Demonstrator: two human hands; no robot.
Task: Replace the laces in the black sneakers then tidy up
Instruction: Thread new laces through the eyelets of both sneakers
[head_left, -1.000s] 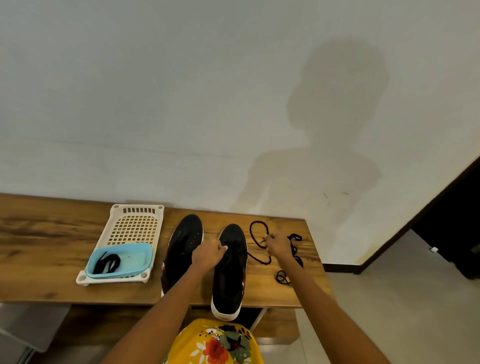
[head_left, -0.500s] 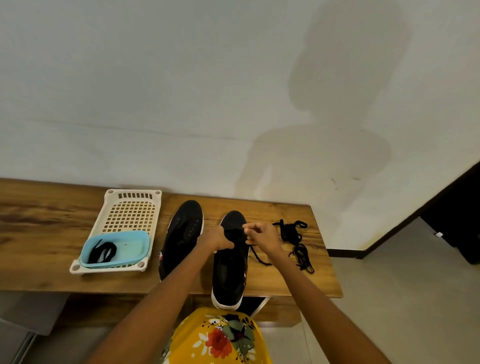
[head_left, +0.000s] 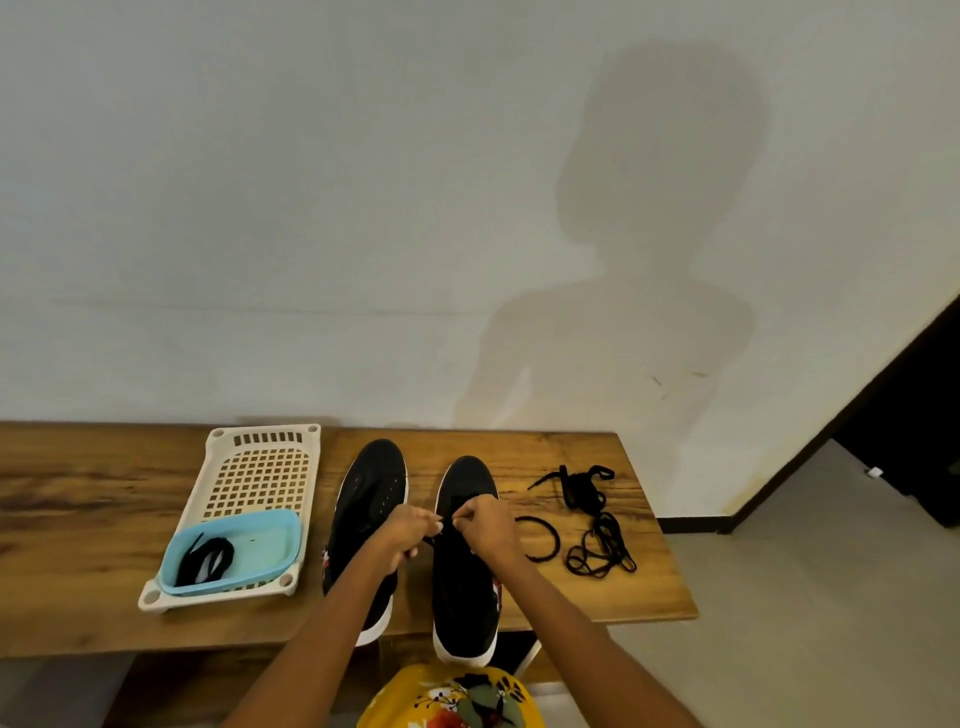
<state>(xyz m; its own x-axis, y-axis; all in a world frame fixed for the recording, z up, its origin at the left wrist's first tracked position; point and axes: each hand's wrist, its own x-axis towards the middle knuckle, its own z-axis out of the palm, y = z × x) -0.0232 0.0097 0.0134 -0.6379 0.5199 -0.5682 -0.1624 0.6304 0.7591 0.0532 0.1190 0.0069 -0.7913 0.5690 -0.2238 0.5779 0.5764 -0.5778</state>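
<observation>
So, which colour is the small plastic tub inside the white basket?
Light blue; the small plastic tub shows clearly in the head view.

Bare surface (head_left: 78, 519) lies open far left of the basket (head_left: 260, 467). On the right, tangled laces (head_left: 592, 525) (loose loops) clutter the gap beside the right sneaker (head_left: 462, 587); the wall (head_left: 363, 208) closes the far side.

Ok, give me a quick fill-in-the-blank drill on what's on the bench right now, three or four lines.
1. Both hands work at the ____ sneaker of the pair, the right hand close beside the left hand.
2. The blue tub sits inside the ____ basket.
3. The tub holds a black ____.
4. The loose pile of laces lies to the ____ of the sneakers.

Missing words: right; white; lace; right
</observation>
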